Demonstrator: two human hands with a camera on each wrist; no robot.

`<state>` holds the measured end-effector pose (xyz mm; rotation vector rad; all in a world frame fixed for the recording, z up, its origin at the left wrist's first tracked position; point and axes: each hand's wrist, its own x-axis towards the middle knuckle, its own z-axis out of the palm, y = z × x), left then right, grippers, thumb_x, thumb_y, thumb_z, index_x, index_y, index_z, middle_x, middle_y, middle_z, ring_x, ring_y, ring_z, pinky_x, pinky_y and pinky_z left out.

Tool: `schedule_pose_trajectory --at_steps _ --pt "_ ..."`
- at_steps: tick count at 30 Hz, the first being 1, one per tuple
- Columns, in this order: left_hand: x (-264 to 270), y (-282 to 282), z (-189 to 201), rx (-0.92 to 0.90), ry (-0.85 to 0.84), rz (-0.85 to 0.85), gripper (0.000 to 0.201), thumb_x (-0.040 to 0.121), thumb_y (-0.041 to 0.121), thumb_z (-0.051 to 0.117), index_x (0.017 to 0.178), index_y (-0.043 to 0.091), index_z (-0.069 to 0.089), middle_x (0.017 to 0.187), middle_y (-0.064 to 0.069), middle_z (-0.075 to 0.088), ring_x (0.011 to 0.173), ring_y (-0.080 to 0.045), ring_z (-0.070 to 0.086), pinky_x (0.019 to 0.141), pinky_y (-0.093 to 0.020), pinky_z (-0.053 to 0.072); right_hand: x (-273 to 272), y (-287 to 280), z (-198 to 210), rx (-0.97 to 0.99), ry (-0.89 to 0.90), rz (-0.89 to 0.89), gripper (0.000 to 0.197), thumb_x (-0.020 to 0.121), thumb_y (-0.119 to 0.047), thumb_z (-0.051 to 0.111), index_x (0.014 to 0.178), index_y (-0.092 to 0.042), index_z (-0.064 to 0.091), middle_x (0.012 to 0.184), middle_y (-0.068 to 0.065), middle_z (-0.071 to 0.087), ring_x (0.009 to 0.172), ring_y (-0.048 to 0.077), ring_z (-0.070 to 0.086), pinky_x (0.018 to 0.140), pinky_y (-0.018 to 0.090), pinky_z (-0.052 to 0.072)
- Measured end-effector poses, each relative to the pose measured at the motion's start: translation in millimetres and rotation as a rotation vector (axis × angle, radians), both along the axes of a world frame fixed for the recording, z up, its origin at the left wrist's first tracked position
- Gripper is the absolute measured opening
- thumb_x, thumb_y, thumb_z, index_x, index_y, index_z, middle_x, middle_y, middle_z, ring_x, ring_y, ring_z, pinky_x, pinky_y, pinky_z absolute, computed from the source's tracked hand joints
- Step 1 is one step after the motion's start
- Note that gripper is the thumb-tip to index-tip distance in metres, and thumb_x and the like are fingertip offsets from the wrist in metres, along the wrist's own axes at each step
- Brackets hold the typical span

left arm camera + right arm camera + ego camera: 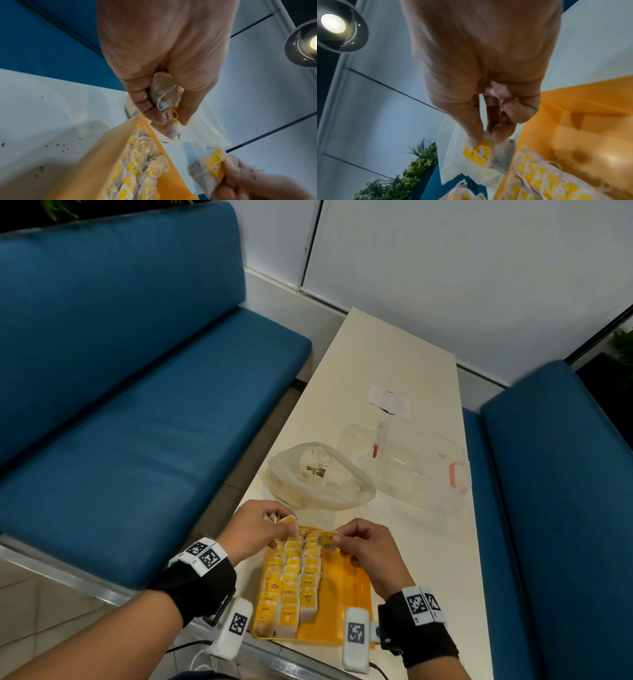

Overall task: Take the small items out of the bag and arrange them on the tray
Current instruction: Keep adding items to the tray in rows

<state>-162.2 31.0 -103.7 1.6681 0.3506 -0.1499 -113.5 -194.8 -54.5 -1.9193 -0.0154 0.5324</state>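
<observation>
**Tea bags held over orange tray**

A bunch of tea bags (167, 94) is gripped in the left hand (255, 525), their count obscured by fingers. Filled rows cover the tray (337, 594) at 6 o'clock. One tea bag (488, 152) is pinched by the right hand (368, 549). The plastic bag (318, 477) lies at 12 o'clock of the tray, contents indistinct.

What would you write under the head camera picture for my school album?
Two hands, left hand and right hand, each hold a tea bag over rows of tea bags on an orange tray.

Dim, even indoor light. A round recessed ceiling lamp (333, 23) glares in both wrist views; those are motion-blurred, with strong wide-angle bending at edges.
</observation>
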Motion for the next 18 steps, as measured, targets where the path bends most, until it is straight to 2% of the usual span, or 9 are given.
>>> schedule_pose_trajectory --at_steps 2,7,9,12,18 --pt "0.2 0.4 -2.3 -0.019 0.000 0.019 0.011 0.078 0.008 0.085 0.086 0.014 0.080 0.084 -0.005 0.076 0.066 -0.014 0.071 0.058 -0.027 0.057 -4.8 -5.2 -8.2 -0.028 0.038 0.004 0.007 0.086 0.000 0.072 0.082 -0.004 0.068 0.067 0.009 0.066 0.060 0.017 0.062 0.048 0.025 0.040" --pt "-1.3 -3.9 -11.0 -0.064 0.011 0.058 0.010 0.079 0.008 0.085 0.085 0.013 0.080 0.088 -0.010 0.075 0.070 -0.022 0.074 0.064 -0.034 0.062 -26.0 -11.2 -33.3 -0.105 0.167 0.060 0.008 0.091 -0.001 0.065 0.089 -0.005 0.060 0.065 0.011 0.068 0.060 0.025 0.069 0.043 0.026 0.041" --pt "-2.8 -6.8 -14.5 -0.079 0.017 0.059 0.010 0.079 0.009 0.085 0.085 0.014 0.080 0.089 -0.011 0.075 0.071 -0.023 0.074 0.066 -0.036 0.063 -35.0 -12.2 -42.8 -0.109 0.252 0.064 0.009 0.092 -0.002 0.064 0.088 -0.007 0.057 0.064 0.011 0.068 0.055 0.026 0.066 0.042 0.027 0.040" --pt "-5.2 -8.9 -18.8 -0.082 0.017 0.058 0.009 0.079 0.010 0.085 0.084 0.016 0.079 0.089 -0.013 0.076 0.072 -0.025 0.075 0.068 -0.038 0.063 -46.4 -13.1 -55.7 -0.176 0.352 0.126 0.009 0.091 -0.006 0.064 0.088 -0.010 0.056 0.064 0.019 0.069 0.050 0.027 0.060 0.044 0.029 0.035" --pt "-8.2 -11.0 -19.0 -0.085 0.002 0.071 0.010 0.079 0.010 0.085 0.085 0.016 0.080 0.085 -0.008 0.075 0.075 -0.030 0.075 0.070 -0.040 0.064 -57.5 -11.5 -66.7 -0.290 0.446 0.160 0.013 0.089 -0.004 0.065 0.089 -0.012 0.054 0.055 0.006 0.066 0.053 0.021 0.068 0.040 0.024 0.040"
